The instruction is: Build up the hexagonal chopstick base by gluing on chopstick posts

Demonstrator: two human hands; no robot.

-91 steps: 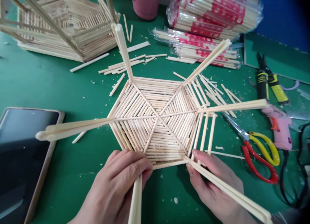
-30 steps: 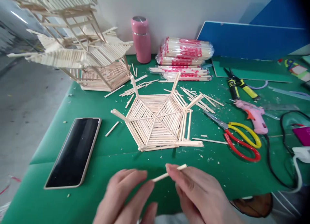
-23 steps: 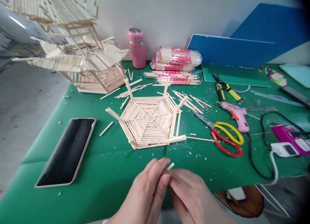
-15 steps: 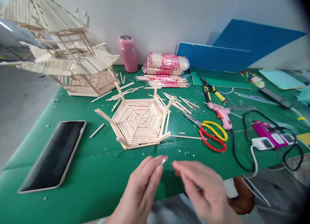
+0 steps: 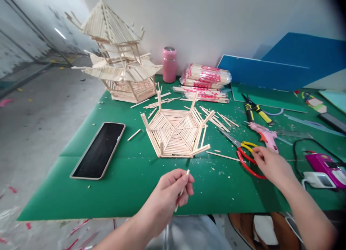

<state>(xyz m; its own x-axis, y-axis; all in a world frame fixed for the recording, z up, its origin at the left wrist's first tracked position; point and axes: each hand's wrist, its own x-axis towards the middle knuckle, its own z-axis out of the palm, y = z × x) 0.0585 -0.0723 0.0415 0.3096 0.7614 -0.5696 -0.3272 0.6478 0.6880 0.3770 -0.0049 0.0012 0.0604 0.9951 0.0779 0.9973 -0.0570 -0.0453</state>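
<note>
My left hand is closed around a short wooden stick, whose ends stick out above and below the fingers. At the right, my right hand pinches the yellow handle of the scissors. These scissors lie on the table with one red and one yellow handle, blades pointing up and left. Beyond my left hand stands a hexagonal stick frame with posts rising at its corners. A loose stick lies between the frame and the scissors.
A stick pagoda model stands at the back left, near a pink flask and wrapped stick bundles. A phone lies left. Pliers, a pink glue gun and a corded purple device are on the right.
My right hand has moved away from my left hand, right and forward to the scissors. My left hand keeps the stick. The view has shifted left.
</note>
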